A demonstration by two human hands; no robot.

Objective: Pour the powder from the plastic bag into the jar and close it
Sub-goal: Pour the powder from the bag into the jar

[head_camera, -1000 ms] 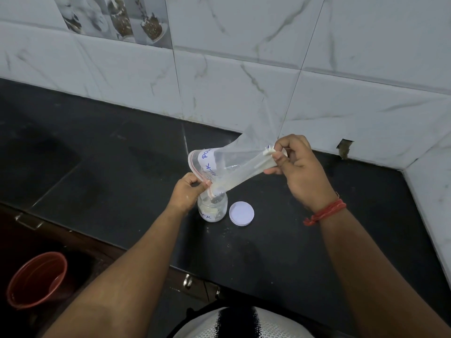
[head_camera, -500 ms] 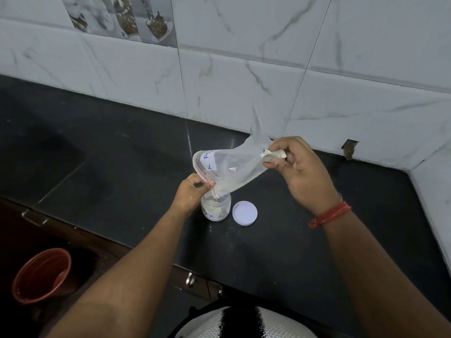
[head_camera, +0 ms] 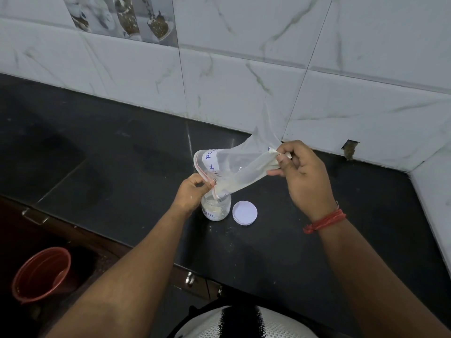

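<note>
A clear zip plastic bag (head_camera: 238, 168) with blue writing hangs tilted over a small clear jar (head_camera: 216, 208) on the black counter (head_camera: 122, 167). The bag's open mouth points down at the jar's opening. My left hand (head_camera: 195, 191) pinches the red zip edge just above the jar. My right hand (head_camera: 301, 175) holds the bag's bottom corner raised to the right. Pale powder lies in the bag's lower end and inside the jar. The jar's white lid (head_camera: 244, 212) lies flat on the counter just right of the jar.
A white marble-tiled wall (head_camera: 244, 81) runs behind the counter and turns a corner at the right. A red bucket (head_camera: 41, 274) stands on the floor at the lower left, below the counter's front edge with its metal cabinet handles (head_camera: 189, 278).
Both hands keep their grip on the bag over the jar. The bag has slackened and shifted slightly in my right hand, and less powder shows in it.
</note>
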